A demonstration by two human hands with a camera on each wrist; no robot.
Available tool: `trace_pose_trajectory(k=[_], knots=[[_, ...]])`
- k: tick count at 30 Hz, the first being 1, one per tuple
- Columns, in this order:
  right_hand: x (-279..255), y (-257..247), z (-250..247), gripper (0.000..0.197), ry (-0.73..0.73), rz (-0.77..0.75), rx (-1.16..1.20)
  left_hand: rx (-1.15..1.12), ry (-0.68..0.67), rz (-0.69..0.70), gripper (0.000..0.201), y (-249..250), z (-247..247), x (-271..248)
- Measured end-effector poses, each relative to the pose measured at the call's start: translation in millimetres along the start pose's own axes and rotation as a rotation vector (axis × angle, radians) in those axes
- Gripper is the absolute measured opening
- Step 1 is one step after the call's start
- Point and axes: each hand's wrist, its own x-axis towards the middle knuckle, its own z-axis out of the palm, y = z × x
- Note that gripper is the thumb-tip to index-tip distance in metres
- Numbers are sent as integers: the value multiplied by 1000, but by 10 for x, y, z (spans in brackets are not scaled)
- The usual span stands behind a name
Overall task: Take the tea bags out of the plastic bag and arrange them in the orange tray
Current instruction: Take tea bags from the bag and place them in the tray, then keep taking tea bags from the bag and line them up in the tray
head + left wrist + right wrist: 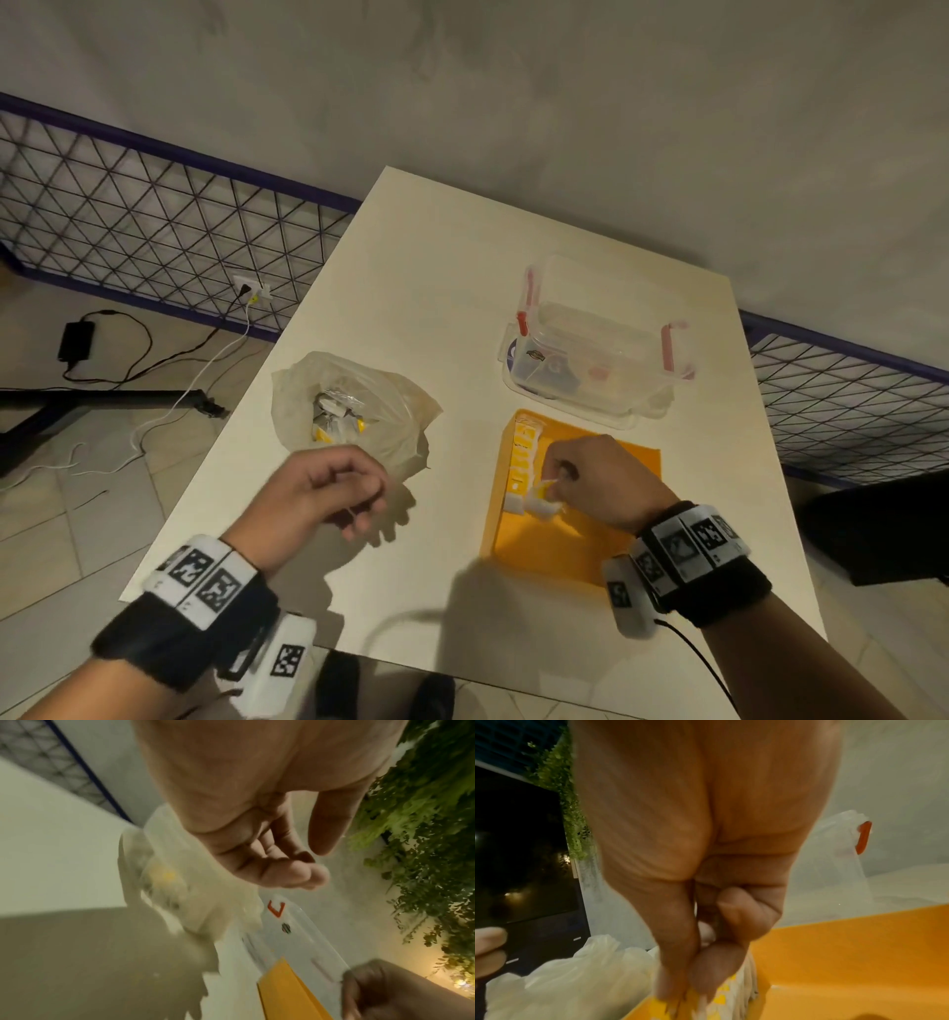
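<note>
A crumpled clear plastic bag point(359, 406) lies left of centre on the white table, with several yellow-and-white tea bags point(334, 419) inside. The orange tray point(565, 555) sits to its right, and a row of tea bags point(525, 460) stands along the tray's left wall. My right hand point(557, 485) is inside the tray and pinches a tea bag point(543, 497) at the near end of that row; the right wrist view shows these fingertips point(670, 992) on its yellow-printed paper point(721, 1000). My left hand point(359, 496) hovers at the bag's near edge, fingers loosely curled, palm empty point(318, 862).
A clear plastic container point(590, 349) with red clips stands behind the tray. The table's left edge point(215, 447) runs close to the bag. Cables and a wire-mesh fence point(154, 216) are on the floor side at the left. A dark object point(883, 529) sits off the right edge.
</note>
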Motion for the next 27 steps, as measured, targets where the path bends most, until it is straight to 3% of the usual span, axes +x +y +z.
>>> trace_pose_trajectory(k=[2,4,8,11,17,27], knots=[[-8,-12,28,10,-123,1,25,50,113,93,6,91,-151,1],[19,-38,63,18,-224,15,51,102,207,158,20,139,-283,43],[151,-111,164,18,-290,56,57,188,276,205,26,194,-391,155],[271,-144,221,10,-266,75,59,232,297,205,26,209,-401,225],[390,-197,274,20,-164,76,-38,287,320,193,28,214,-410,309],[402,-178,267,18,-38,172,-31,358,423,199,35,334,-553,304]])
